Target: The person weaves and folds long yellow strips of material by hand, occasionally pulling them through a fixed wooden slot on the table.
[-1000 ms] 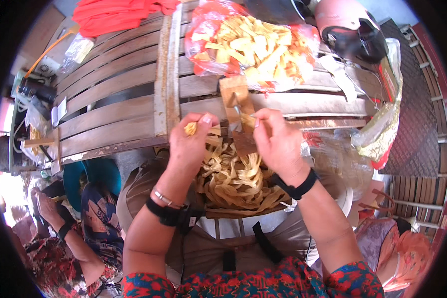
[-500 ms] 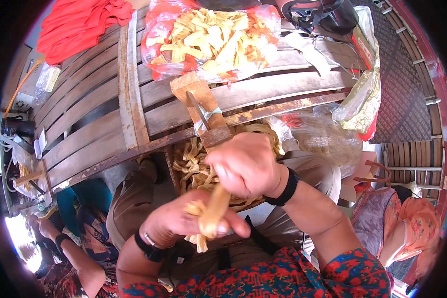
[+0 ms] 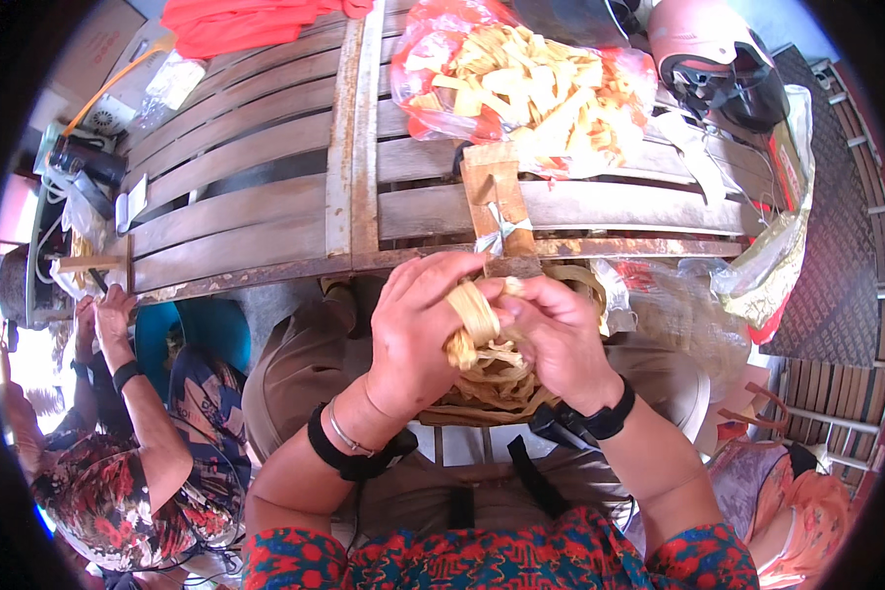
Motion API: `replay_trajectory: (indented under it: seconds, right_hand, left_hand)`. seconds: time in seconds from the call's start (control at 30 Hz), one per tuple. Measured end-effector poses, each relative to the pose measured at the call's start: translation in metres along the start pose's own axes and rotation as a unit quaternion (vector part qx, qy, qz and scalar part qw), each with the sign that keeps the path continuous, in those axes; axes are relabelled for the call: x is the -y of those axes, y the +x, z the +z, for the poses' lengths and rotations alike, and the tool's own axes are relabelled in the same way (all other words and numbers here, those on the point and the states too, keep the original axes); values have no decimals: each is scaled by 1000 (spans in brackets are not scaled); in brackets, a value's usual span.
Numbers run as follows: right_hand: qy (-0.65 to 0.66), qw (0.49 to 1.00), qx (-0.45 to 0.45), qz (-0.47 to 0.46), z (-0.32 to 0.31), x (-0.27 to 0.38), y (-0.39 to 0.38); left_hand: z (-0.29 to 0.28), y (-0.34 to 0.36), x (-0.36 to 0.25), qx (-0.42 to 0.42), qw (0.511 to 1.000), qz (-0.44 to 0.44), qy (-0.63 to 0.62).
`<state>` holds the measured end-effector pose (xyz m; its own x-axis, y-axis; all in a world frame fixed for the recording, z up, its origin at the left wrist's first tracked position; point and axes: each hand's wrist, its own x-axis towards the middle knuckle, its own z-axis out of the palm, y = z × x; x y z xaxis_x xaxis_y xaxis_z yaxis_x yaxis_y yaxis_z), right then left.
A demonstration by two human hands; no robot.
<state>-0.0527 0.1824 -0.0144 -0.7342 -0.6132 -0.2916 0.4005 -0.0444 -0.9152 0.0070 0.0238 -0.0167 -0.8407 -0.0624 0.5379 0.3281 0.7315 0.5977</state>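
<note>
Above my lap, my left hand (image 3: 413,329) grips a knotted bundle of flat, pale yellow strips (image 3: 474,313); what plant or material they are I cannot tell. My right hand (image 3: 565,339) is beside it, thumb and fingers pinching a short end of strip at the bundle's right side. Both hands nearly meet. Just below them, more yellow strips (image 3: 497,385) lie in a container between my knees, partly hidden by the hands. Beyond my fingers, a wooden block (image 3: 492,182) with a pale tie around it is fixed at the table's edge.
On the slatted table (image 3: 256,197) sits a red and clear plastic bag (image 3: 418,59) full of yellow strips. A pink helmet (image 3: 693,44) and red cloth (image 3: 236,25) lie farther back. At left a co-worker's hands (image 3: 113,320) are near a blue-green tub (image 3: 231,320).
My hands have risen from my lap toward the wooden block. The left hand has turned back-up around the bundle; the right has moved to its right side. The head view has shifted left.
</note>
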Motion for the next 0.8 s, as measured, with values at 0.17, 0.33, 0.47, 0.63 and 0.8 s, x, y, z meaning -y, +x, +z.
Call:
replay_trajectory:
  seconds: [0.17,0.33,0.47,0.63,0.8]
  right_hand:
    - [-394,887,53,-233,-5,-1,4]
    - [-390,909,80,-123,-7,-8,9]
    - [11,962,158,221,-6,12,6]
    - [197,929,239,205,-18,7,2]
    - [116,959,155,205,-12,12,6]
  left_hand:
    - [-5,-9,9,145,983,-100,-60]
    - [-8,-4,10,131,990,-18,-57]
    - [-22,4,11,52,941,-132,-309]
    - [-37,13,9,-25,869,-263,-418]
    - [-24,3,20,124,706,-424,-553]
